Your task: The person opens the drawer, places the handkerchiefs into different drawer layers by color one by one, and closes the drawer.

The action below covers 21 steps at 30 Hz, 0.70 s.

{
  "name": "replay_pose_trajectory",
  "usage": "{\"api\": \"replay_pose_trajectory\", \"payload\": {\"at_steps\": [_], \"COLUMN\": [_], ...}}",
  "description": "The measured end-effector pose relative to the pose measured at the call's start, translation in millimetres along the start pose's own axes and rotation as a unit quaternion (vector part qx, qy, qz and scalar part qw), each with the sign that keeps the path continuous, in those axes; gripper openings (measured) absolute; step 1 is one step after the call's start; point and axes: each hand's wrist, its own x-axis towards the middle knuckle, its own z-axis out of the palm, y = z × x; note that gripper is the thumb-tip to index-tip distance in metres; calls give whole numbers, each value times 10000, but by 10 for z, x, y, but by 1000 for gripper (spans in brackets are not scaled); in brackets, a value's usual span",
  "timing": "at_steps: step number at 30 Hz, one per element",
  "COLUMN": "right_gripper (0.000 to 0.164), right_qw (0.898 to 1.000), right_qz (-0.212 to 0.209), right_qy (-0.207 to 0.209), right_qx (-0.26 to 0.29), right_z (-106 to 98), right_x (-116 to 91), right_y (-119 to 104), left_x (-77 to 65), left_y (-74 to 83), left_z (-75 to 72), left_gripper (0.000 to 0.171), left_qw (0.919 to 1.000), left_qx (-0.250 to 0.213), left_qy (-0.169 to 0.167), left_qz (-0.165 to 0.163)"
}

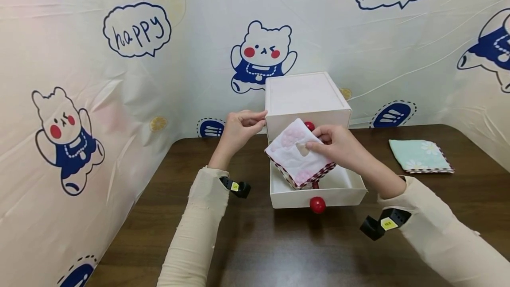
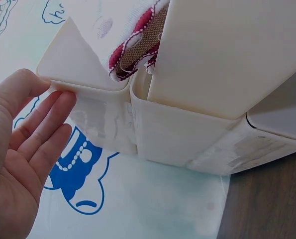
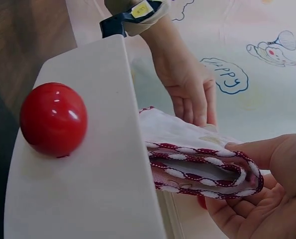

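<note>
One folded white cloth [image 1: 292,156] shows pink patches [image 1: 292,135] and red-and-white edging [image 1: 320,173].

Sheeted booth, cartoon-printed walls [image 1: 207,65], brown table [image 1: 271,251]

The open drawer [image 1: 292,199] is partly hidden by the folded white cloth [image 1: 291,157] (the far-right bear [image 1: 489,51] is cut off).

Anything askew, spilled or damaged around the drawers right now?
I see nothing spilled or damaged. The folded white cloth sits askew above the open drawer, but the right hand is gripping it, so its tilt isn't odd. The mint cloth lies neatly folded.
</note>
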Motion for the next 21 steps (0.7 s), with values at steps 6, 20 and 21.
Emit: {"api": "replay_pose_trajectory", "payload": {"at_steps": [6,20,21], "right_gripper": [24,27,27], "right_qw": [9998,9962,9961], "right_qz": [164,589,599], "right_qy": [-135,-490,-466], "right_qx": [-66,-412,-452], "right_z": [8,-44,-53], "right_x": [-25,-80,-85], "right_y": [22,153,162], "left_x": [-42,11,12], "left_y": [177,-47,-50], "left_z": [0,1,-1], "left_gripper": [23,23,23], "left_qw": [9999,9999,9999], "left_qx": [69,125,133], "left_qy": [-40,-6,-1], "left_qz": [-82,-35,-21]}}
